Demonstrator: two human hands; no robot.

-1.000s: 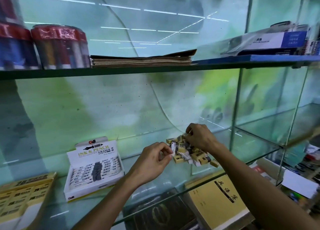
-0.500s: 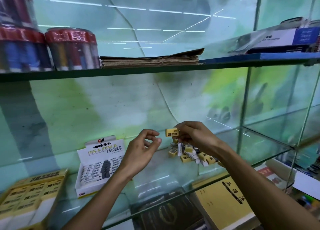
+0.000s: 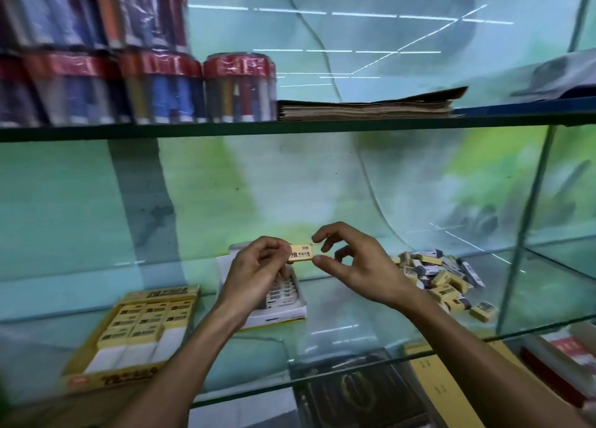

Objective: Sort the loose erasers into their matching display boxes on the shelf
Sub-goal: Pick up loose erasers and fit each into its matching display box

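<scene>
A yellow 2B eraser (image 3: 301,253) is in the air in front of me, gripped at its left end by my left hand (image 3: 258,273). My right hand (image 3: 361,266) is at the eraser's right end, fingers spread, thumb and forefinger tips just beside it. The pile of loose yellow and white erasers (image 3: 445,279) lies on the glass shelf (image 3: 338,347) to the right. A yellow display box (image 3: 113,379) with yellow erasers sits at the lower left. A white display box (image 3: 280,314) with white erasers stands behind my left hand, partly hidden by it.
The upper shelf carries wrapped tubs of pens (image 3: 238,89) and a stack of brown paper (image 3: 367,108). A glass side panel (image 3: 529,221) bounds the shelf on the right. Books (image 3: 432,392) lie on the level below.
My right hand lifted a yellow eraser from the pile and carried it left; my left hand has now closed on its left end. The view swung left, bringing the yellow box closer.
</scene>
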